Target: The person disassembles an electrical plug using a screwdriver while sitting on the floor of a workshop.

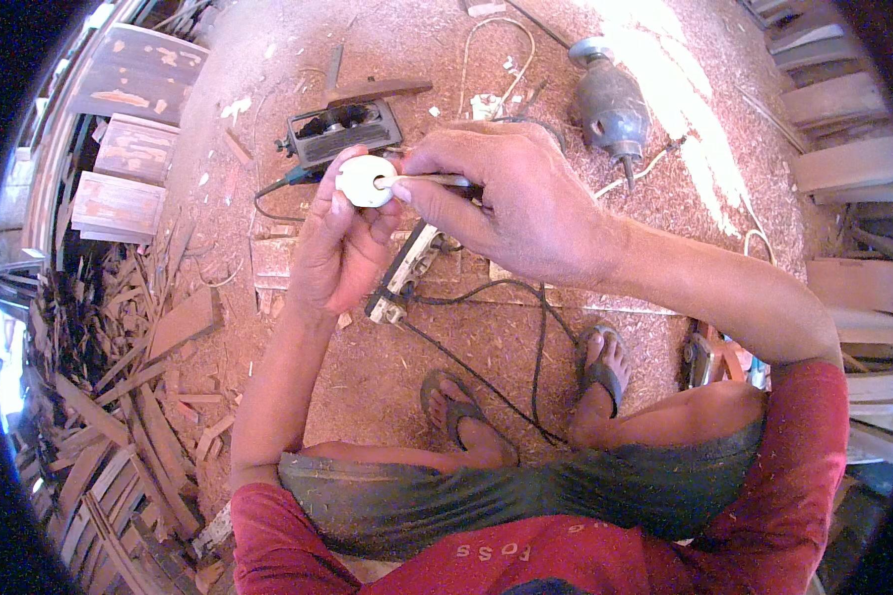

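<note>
My left hand (335, 243) pinches a round white piece (360, 184) by its rim, with the piece's dark hole turned toward me. Closed around a thin stick-like thing, my right hand (531, 203) brings its pale end to that hole. The thin thing (417, 178) looks pale at the tip and dark farther back; whether it is a wire or a tool cannot be made out. Both hands are raised above the floor and nearly touch. Below them lies a black-and-white power strip (397, 283) with a dark cord (476, 374) running from it.
A dark motor-like power tool (615, 104) lies at the far right, and a black box-shaped tool (342, 139) beyond my left hand. Scrap wood (129, 397) piles up at left; boards (843, 159) line the right. Sawdust and cords cover the floor near my sandalled feet.
</note>
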Motion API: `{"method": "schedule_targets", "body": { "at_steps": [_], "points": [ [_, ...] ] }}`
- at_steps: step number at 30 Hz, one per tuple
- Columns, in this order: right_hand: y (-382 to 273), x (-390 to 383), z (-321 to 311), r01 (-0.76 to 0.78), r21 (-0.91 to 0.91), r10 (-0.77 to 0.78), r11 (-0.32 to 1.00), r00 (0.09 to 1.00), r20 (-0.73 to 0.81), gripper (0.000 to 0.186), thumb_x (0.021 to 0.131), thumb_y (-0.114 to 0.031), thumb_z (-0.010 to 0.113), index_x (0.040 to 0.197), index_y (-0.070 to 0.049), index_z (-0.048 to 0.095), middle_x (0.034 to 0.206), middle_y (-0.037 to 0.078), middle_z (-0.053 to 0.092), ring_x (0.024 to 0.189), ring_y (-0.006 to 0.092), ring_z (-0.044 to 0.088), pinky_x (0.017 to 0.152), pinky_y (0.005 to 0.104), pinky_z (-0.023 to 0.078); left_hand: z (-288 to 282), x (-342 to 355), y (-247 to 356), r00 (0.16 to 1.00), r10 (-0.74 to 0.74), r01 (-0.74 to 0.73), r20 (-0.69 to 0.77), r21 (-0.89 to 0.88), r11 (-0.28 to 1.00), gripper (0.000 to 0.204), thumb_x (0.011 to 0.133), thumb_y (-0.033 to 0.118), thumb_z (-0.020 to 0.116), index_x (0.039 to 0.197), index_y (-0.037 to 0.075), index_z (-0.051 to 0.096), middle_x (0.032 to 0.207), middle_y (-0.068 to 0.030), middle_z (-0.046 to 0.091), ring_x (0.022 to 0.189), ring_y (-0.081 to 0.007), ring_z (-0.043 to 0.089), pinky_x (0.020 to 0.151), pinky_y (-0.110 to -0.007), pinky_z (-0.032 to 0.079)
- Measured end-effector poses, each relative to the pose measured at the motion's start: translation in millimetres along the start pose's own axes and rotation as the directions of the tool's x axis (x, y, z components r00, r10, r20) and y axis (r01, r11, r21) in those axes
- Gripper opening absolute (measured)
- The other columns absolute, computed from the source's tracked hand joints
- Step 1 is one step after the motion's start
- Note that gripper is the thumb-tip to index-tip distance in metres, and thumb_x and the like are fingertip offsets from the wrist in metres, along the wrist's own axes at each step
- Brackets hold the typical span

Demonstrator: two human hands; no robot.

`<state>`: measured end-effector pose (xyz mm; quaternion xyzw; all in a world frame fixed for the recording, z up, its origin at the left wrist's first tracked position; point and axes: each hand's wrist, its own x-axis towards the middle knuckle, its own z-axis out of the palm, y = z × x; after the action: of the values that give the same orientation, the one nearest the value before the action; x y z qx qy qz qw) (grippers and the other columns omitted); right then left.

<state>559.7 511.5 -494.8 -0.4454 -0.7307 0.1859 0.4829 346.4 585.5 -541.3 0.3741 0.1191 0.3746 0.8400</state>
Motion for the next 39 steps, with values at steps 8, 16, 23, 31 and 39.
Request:
{"method": "schedule_targets", "body": {
  "at_steps": [8, 16, 23, 31, 39],
  "points": [
    [8.7, -1.5, -0.4, 0.318, -0.313, -0.336, 0.895, 0.942, -0.003, 0.01, 0.08, -0.018, 0.061, 0.084, -0.009, 0.061, 0.079, 0.007, 0.058, 0.074, 0.0273, 0.062, 0.061, 0.0385, 0.052, 9.0, 1.7, 10.9, 0.98, 0.027, 0.032, -0.198, 0.289, 0.957, 0.037, 0.1, 0.034, 0.052, 0.114, 0.0, 0.057, 0.102, -0.0114, 0.067, 0.084, -0.0151, 0.065, 0.062, -0.025, 0.054],
    [12.8, -1.0, 1.2, 0.354, -0.412, -0.375, 0.84, 0.926, 0.032, 0.011, 0.081, -0.021, 0.06, 0.084, -0.01, 0.062, 0.078, 0.006, 0.058, 0.075, 0.026, 0.062, 0.058, 0.0388, 0.053, 2.7, 0.1, 17.1, 0.974, -0.081, 0.134, -0.211, 0.252, 0.958, 0.033, 0.099, 0.031, 0.052, 0.111, 0.0, 0.058, 0.099, -0.0101, 0.067, 0.078, -0.0132, 0.063, 0.057, -0.025, 0.051],
    [24.8, -2.4, 7.0, -0.062, -0.146, 0.066, 0.987, 0.998, 0.023, 0.028, 0.09, -0.032, 0.057, 0.083, -0.006, 0.065, 0.081, 0.016, 0.065, 0.079, 0.0367, 0.066, 0.071, 0.0485, 0.053, 7.3, 8.1, 16.2, 0.984, 0.145, -0.06, -0.1, 0.586, 0.808, 0.048, 0.091, 0.027, 0.064, 0.13, 0.003, 0.049, 0.12, -0.0123, 0.06, 0.106, -0.0213, 0.06, 0.091, -0.035, 0.053],
    [82.9, -30.3, -63.9, 0.119, -0.467, -0.077, 0.876, 0.991, 0.108, 0.032, 0.087, -0.03, 0.065, 0.105, -0.002, 0.065, 0.087, 0.018, 0.068, 0.081, 0.0359, 0.067, 0.072, 0.0419, 0.054, -48.3, 35.1, 33.5, 0.881, 0.223, 0.026, -0.417, 0.513, 0.858, 0.026, 0.093, 0.012, 0.062, 0.116, 0.0, 0.058, 0.108, -0.0125, 0.065, 0.094, -0.0185, 0.064, 0.083, -0.028, 0.054],
    [167.5, -269.4, -287.7, -0.574, -0.768, 0.75, 0.283, 0.632, -0.195, 0.045, 0.087, -0.039, 0.066, 0.11, 0.0, 0.066, 0.088, 0.021, 0.069, 0.082, 0.0288, 0.069, 0.074, 0.0376, 0.054, -107.4, 53.5, 41.5, 0.904, 0.226, 0.015, -0.362, 0.557, 0.831, 0.033, 0.092, 0.009, 0.06, 0.12, -0.006, 0.051, 0.117, -0.0187, 0.06, 0.104, -0.0279, 0.063, 0.094, -0.034, 0.053]
  ]
}}
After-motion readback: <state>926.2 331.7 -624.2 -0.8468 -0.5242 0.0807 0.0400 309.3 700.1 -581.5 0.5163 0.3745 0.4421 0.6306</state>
